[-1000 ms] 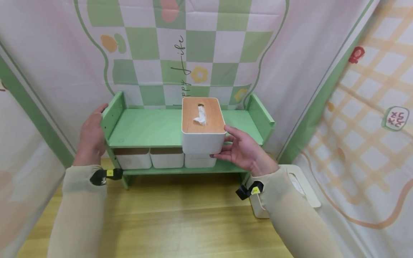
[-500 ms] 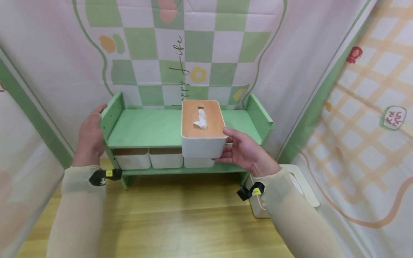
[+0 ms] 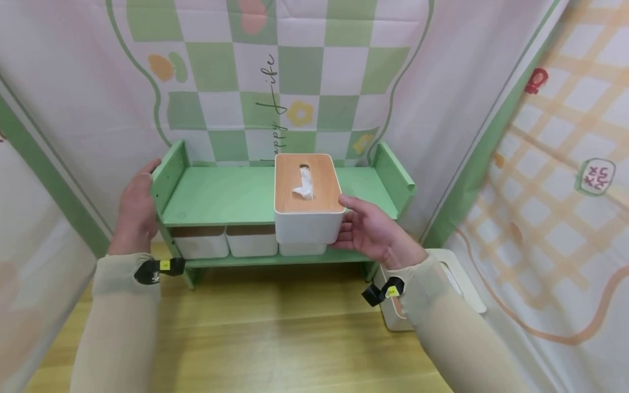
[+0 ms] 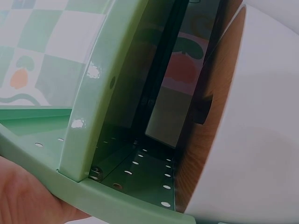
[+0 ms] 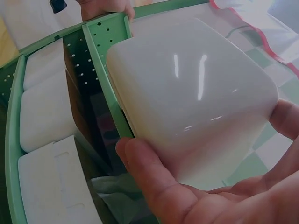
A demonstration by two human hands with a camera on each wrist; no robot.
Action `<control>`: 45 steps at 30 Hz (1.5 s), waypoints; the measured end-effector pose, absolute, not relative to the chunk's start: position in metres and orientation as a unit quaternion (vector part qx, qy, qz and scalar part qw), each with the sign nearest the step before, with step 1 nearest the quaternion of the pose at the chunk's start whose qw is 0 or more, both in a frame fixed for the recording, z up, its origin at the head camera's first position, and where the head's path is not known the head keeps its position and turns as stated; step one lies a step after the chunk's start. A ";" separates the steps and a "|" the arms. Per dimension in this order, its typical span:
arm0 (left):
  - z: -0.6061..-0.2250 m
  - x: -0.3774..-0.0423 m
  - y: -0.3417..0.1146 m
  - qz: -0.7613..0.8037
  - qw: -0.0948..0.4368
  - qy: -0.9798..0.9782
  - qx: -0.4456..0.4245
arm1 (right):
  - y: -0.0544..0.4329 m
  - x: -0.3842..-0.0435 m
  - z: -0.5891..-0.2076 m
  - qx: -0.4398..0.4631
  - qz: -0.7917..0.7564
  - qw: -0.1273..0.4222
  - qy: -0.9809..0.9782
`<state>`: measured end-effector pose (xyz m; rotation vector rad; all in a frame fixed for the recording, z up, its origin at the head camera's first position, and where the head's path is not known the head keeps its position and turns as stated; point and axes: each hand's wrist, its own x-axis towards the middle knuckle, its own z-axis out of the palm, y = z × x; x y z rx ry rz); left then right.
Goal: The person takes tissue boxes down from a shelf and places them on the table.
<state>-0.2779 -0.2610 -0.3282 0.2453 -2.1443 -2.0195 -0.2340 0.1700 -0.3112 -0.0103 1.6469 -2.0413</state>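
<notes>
My right hand point(image 3: 366, 226) holds a white tissue box point(image 3: 309, 226) with a wood-look lid and a tuft of tissue in its slot. The thumb is at the lid's near right corner; the other fingers reach under the lower side. In the head view the box overlaps the front of a green two-tier shelf point(image 3: 226, 188). The right wrist view shows the box's smooth white underside point(image 5: 196, 88) between thumb and fingers. My left hand point(image 3: 137, 204) grips the shelf's left end panel point(image 3: 169, 177), its fingers at the outer edge.
On the lower tier, several white boxes point(image 3: 201, 243) with wood-look faces stand in a row, the rightmost partly behind the held box. Another white container point(image 3: 393, 316) stands on the wood floor point(image 3: 275, 338) at right, partly behind my forearm. Printed curtains point(image 3: 550, 196) hang close around.
The tissue box in my right hand has come slightly lower and nearer to me. My left hand stays at the shelf's end panel.
</notes>
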 end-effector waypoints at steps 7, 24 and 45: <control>-0.329 -0.278 -0.262 -0.673 0.102 -0.729 0.077 | 0.174 -0.234 -0.310 -0.035 -0.723 0.276 0.633; -0.331 -0.277 -0.261 -0.676 0.096 -0.726 0.079 | 0.177 -0.239 -0.307 -0.047 -0.709 0.257 0.655; -0.329 -0.277 -0.261 -0.692 0.095 -0.711 0.078 | 0.196 -0.209 -0.315 -0.101 -0.708 0.242 0.656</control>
